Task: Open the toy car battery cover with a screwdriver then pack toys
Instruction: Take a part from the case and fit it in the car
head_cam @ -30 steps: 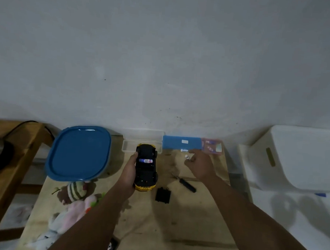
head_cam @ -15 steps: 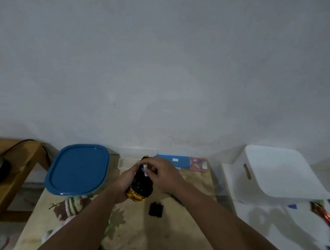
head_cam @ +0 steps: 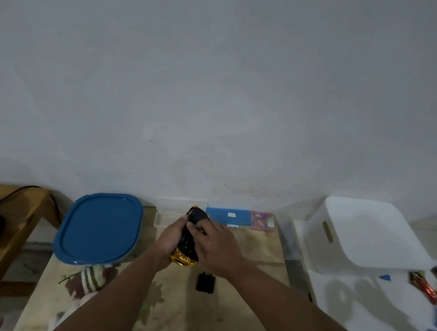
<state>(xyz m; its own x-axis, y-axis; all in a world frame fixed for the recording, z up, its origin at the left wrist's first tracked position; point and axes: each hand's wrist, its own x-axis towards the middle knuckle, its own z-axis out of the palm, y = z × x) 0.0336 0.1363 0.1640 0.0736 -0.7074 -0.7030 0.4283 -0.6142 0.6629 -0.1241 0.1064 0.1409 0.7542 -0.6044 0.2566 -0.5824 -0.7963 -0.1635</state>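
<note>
Toy car (head_cam: 188, 242), centre frame, held underside-up above the desk (head_cam: 242, 316). Left hand (head_cam: 171, 238) clamped round its body, likely to steady it. Right hand (head_cam: 217, 243) fingers (head_cam: 196, 227) bunched on the underside; whether they pinch anything cannot be told. Black battery cover (head_cam: 205, 282) lies loose on the desk below: cover judged off. Blue-lidded container (head_cam: 100, 228) at left, closed.
</note>
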